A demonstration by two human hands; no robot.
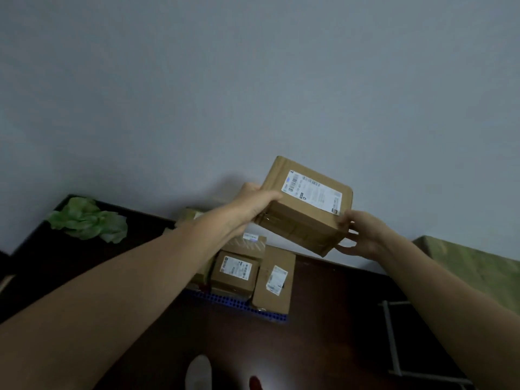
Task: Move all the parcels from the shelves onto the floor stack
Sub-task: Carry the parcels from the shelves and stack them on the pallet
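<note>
Brown rectangular cardboard parcel (pixel 305 209) with white shipping label, tilted, in mid-air in front of plain grey wall (pixel 253 80), above and to the right of the floor stack. Left hand (pixel 253 204) gripping its left edge, fingers curled over the top face. Right hand (pixel 360 235) holding the lower right corner, thumb on the label's end, fingers curled under the bottom edge. Both forearms extended and well apart.

Below: floor stack of labelled brown cardboard boxes (pixel 235 273), tight against the wall, partly hidden by the left forearm. Tallest flat box (pixel 274 280) just beside the small one, on the right. Blue gridded plastic base (pixel 242 304) beneath, front edge showing.

Dark brown floor (pixel 323 333) bare between the base and the white shoe (pixel 198 371) at the bottom edge. Crumpled green sheet (pixel 87 222) well to the left, near the wall. Grey metal frame (pixel 392 336) and green cloth-covered surface (pixel 478 266) to the right, apart from the stack.
</note>
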